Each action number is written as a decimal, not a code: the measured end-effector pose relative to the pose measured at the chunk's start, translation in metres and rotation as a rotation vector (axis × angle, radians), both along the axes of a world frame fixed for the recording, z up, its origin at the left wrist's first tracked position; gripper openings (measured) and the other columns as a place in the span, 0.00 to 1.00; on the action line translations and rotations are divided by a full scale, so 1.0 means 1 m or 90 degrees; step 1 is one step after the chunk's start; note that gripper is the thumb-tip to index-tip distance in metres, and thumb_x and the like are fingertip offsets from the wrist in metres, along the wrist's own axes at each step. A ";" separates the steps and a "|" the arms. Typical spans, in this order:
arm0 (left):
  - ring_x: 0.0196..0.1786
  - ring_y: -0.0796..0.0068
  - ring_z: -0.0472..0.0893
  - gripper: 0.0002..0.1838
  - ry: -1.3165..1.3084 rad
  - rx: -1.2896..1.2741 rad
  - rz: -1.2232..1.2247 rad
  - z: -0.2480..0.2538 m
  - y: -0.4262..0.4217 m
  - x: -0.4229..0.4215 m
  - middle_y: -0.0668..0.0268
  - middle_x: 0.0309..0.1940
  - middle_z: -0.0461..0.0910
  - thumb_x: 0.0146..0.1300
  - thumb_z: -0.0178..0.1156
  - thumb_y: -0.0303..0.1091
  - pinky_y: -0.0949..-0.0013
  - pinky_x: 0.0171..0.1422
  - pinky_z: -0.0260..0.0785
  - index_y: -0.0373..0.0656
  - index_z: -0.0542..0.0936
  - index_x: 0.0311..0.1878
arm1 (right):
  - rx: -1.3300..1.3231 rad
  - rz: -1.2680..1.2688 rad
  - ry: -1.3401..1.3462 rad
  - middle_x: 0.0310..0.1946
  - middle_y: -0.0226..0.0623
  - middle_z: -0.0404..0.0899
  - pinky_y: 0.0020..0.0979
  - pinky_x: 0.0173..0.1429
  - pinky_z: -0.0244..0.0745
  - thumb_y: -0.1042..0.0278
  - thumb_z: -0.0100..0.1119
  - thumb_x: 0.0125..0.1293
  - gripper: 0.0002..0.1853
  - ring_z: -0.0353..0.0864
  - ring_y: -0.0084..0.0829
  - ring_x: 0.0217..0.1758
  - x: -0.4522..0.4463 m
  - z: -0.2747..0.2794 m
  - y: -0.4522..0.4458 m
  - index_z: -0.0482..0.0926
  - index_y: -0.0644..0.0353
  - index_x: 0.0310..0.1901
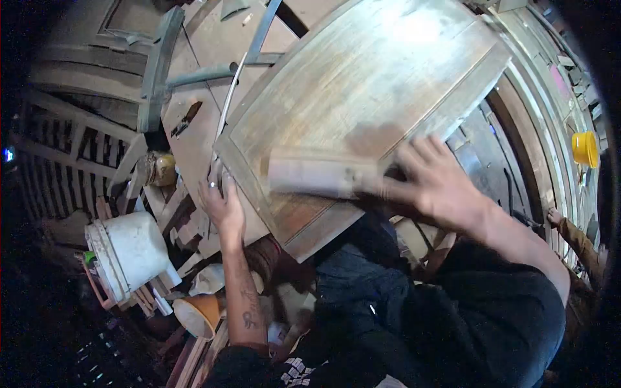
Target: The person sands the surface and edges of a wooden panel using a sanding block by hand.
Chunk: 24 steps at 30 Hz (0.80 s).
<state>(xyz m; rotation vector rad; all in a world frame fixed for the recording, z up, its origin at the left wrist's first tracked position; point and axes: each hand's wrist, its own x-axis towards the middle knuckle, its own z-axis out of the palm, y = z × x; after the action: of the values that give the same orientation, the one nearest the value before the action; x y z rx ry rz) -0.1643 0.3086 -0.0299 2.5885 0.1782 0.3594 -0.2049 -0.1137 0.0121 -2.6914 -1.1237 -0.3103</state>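
A large wooden panel [362, 84] with a raised frame lies tilted in front of me. My left hand [222, 197], a ring on one finger, rests at the panel's left edge with its fingers apart. Blurred by motion, a pale rectangular block [317, 174] lies over the panel's lower part. My right hand [430, 178] is at the right end of this block, its upper fingers spread and the thumb side near a dark part of the block. Blur hides how firmly that hand holds it.
A white bucket [136, 249] and an orange container [197, 315] stand at lower left, near a jar [160, 169]. A dark tool [187, 119] lies left of the panel. At far right are a yellow bucket [584, 149] and another person's arm [579, 239].
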 end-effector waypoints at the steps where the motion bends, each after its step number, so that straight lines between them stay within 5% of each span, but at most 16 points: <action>1: 0.75 0.44 0.73 0.23 -0.005 0.016 -0.030 0.005 -0.002 0.000 0.48 0.70 0.76 0.78 0.59 0.36 0.48 0.81 0.61 0.42 0.80 0.72 | -0.007 0.022 0.030 0.50 0.40 0.76 0.52 0.64 0.74 0.68 0.61 0.64 0.33 0.76 0.48 0.61 -0.005 0.000 0.001 0.81 0.32 0.73; 4: 0.74 0.44 0.74 0.22 0.002 -0.010 0.001 0.005 -0.005 0.001 0.48 0.69 0.77 0.78 0.58 0.35 0.48 0.81 0.62 0.42 0.81 0.71 | -0.123 -0.064 -0.132 0.46 0.42 0.75 0.50 0.58 0.74 0.66 0.65 0.62 0.33 0.76 0.47 0.54 0.030 0.010 -0.042 0.83 0.34 0.71; 5: 0.74 0.46 0.74 0.21 -0.009 0.004 -0.016 0.002 0.000 0.002 0.49 0.69 0.78 0.77 0.59 0.33 0.49 0.80 0.63 0.42 0.82 0.70 | 0.001 -0.202 -0.018 0.40 0.48 0.76 0.51 0.57 0.73 0.64 0.68 0.67 0.30 0.75 0.49 0.48 0.050 0.013 -0.062 0.83 0.38 0.72; 8: 0.74 0.47 0.75 0.22 -0.029 0.031 -0.023 0.004 -0.003 0.001 0.50 0.69 0.78 0.75 0.60 0.32 0.50 0.80 0.63 0.42 0.82 0.70 | -0.004 -0.439 -0.171 0.38 0.47 0.74 0.47 0.56 0.74 0.60 0.67 0.73 0.23 0.75 0.46 0.48 0.101 -0.005 -0.123 0.85 0.48 0.69; 12: 0.74 0.48 0.75 0.22 -0.030 -0.007 -0.046 -0.002 0.004 0.004 0.51 0.70 0.78 0.75 0.60 0.32 0.51 0.80 0.64 0.42 0.82 0.70 | -0.017 -0.272 -0.019 0.43 0.42 0.76 0.45 0.56 0.77 0.59 0.67 0.73 0.26 0.76 0.43 0.49 0.066 -0.009 -0.078 0.83 0.35 0.73; 16: 0.74 0.48 0.74 0.21 -0.001 0.024 -0.015 0.001 0.003 0.004 0.50 0.71 0.77 0.78 0.60 0.35 0.50 0.79 0.64 0.40 0.82 0.70 | -0.039 0.033 -0.034 0.49 0.35 0.76 0.45 0.67 0.73 0.69 0.59 0.67 0.31 0.76 0.43 0.58 0.004 0.005 0.006 0.83 0.28 0.71; 19: 0.74 0.47 0.75 0.21 -0.021 0.033 -0.015 0.003 -0.003 0.005 0.49 0.69 0.78 0.78 0.60 0.36 0.49 0.79 0.65 0.38 0.82 0.69 | -0.113 -0.149 -0.025 0.58 0.38 0.82 0.54 0.72 0.70 0.53 0.64 0.69 0.27 0.77 0.45 0.65 0.056 -0.011 -0.063 0.83 0.33 0.71; 20: 0.73 0.46 0.75 0.21 -0.022 0.031 -0.018 0.002 -0.001 0.003 0.49 0.69 0.78 0.78 0.60 0.36 0.48 0.79 0.65 0.37 0.82 0.69 | -0.116 -0.398 0.113 0.52 0.44 0.83 0.50 0.72 0.70 0.60 0.70 0.65 0.28 0.78 0.46 0.63 0.078 0.022 -0.063 0.85 0.39 0.69; 21: 0.73 0.46 0.75 0.21 -0.025 0.027 -0.018 0.003 -0.001 0.002 0.49 0.69 0.78 0.78 0.60 0.36 0.48 0.79 0.65 0.37 0.82 0.69 | -0.009 -0.450 -0.052 0.50 0.46 0.82 0.47 0.66 0.72 0.56 0.66 0.72 0.24 0.78 0.49 0.58 0.106 -0.011 -0.103 0.85 0.41 0.70; 24: 0.73 0.44 0.75 0.22 -0.024 0.032 -0.038 0.002 -0.003 0.006 0.47 0.69 0.78 0.77 0.59 0.35 0.47 0.80 0.64 0.37 0.81 0.69 | -0.047 -0.333 -0.061 0.49 0.45 0.82 0.47 0.70 0.72 0.61 0.69 0.66 0.27 0.78 0.48 0.60 0.083 -0.008 -0.083 0.85 0.43 0.69</action>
<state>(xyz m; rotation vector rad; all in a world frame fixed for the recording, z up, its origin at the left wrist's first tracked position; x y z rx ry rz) -0.1581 0.3052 -0.0279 2.6276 0.0795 0.3942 -0.1216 -0.1966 0.0039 -3.0276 -0.4355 -0.4880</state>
